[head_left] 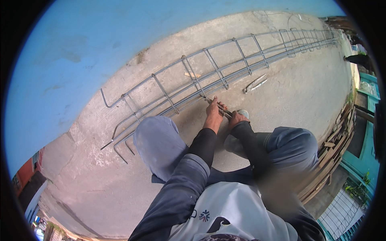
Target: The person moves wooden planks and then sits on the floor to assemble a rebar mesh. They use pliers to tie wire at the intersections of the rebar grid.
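Observation:
A long rebar cage of straight bars and square stirrups lies on the concrete, running from near left to far right. At its near long side, my left hand is closed around a dark metal tool that looks like pincers. My right hand grips the same tool further back, at its handle end. The tool's tip meets the cage's lower bars beside a stirrup; its jaws are too small to make out. A narrow, pale looped bundle, perhaps tie wire, lies on the ground right of my hands.
Along the far left rises a blue wall. Bent bar ends stick out near my left knee. A stack of wooden boards lies at the right, by turquoise structures. Another person's dark shoe shows at the far right.

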`<state>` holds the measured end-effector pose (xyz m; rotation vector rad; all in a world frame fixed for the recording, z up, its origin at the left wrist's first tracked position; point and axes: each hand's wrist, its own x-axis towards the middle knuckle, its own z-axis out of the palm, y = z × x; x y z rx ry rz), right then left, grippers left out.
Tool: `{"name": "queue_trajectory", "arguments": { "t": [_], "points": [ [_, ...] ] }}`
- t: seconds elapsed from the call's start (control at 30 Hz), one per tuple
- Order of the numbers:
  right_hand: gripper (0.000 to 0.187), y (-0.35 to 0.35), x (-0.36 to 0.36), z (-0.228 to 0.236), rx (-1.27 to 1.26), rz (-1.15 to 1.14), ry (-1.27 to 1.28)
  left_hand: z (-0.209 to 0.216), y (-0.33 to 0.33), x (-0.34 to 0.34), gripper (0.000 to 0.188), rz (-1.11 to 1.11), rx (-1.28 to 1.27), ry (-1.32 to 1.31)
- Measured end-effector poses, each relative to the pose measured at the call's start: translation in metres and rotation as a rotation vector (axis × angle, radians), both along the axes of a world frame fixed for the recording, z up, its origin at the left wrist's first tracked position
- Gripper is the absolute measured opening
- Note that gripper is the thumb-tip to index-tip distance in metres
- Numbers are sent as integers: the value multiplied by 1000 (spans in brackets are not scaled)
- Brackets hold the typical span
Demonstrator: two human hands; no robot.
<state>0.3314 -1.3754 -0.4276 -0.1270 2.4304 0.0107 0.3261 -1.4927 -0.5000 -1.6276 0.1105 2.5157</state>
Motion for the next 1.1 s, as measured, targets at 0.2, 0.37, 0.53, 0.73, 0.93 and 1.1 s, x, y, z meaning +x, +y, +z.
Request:
{"name": "queue_trajectory", "arguments": {
  "t": [0.2, 0.37, 0.53, 0.73, 0.93, 1.1],
  "points": [
    [25, 1, -15, 2, -219, -701, -778, 5, -26, 28, 34, -302, -80, 45],
    [29, 6, -19, 8, -302, -808, -956, 6, -10, 11, 21, -63, 158, 312],
    [30, 5, 23, 34, -143, 252, 393, 14, 7, -7, 14, -37, 29, 54],
    [29, 5, 22, -1, 122, 84, 151, 11, 13, -19, 15, -173, -46, -101],
    [34, -2, -2, 9, -169, -475, -472, 2, -3, 5, 29, -236, -11, 160],
    [33, 13, 8, -1, -677, -1008, -1025, 4, -13, 12, 19, -53, 118, 290]
  ]
}}
